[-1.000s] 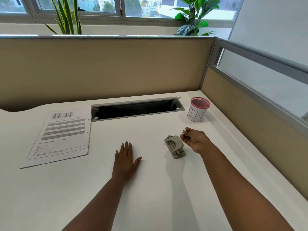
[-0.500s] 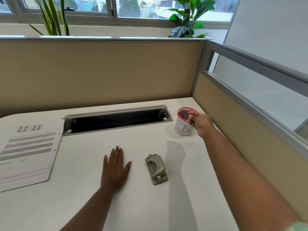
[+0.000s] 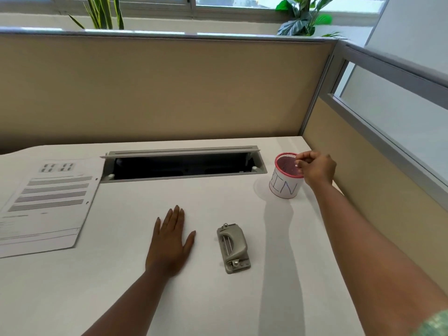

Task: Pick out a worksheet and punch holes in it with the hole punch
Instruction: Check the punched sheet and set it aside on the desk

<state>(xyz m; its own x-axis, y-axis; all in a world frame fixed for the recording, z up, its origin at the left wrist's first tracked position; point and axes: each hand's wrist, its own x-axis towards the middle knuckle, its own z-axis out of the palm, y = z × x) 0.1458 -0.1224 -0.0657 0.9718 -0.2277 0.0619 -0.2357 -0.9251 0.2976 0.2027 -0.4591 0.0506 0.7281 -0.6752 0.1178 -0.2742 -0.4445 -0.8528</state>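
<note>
— How many things do you count on the desk (image 3: 218, 299)?

— One hole punch (image 3: 233, 247), grey, lying flat. One worksheet (image 3: 46, 204) that I can tell, a printed page at the left side; if more sheets are under it, I cannot say. One small cup (image 3: 286, 179) with a red mesh rim and the letters "BIN" on its white side. Also one long cable opening (image 3: 184, 164) in the desk, with its lid lifted, and two plants (image 3: 303, 15) behind the partition.

— And the hands?

— Two. The left hand (image 3: 169, 243) lies flat on the desk, palm down, fingers stretched and close together. It holds nothing. The right hand (image 3: 315, 169) is over the rim of the cup, with the fingers curled and the fingertips (image 3: 299, 162) pinched together. If something very small is between them, I cannot tell.

— Where is the hole punch from the hands?

— Just beside the left hand, on its right, not touching it. From the right hand it is well apart, nearer to the person.

— And the worksheet?

— To the left of the left hand, apart from it, and far from the right hand. Nobody touches it. Small holes show at its right edge.
</note>
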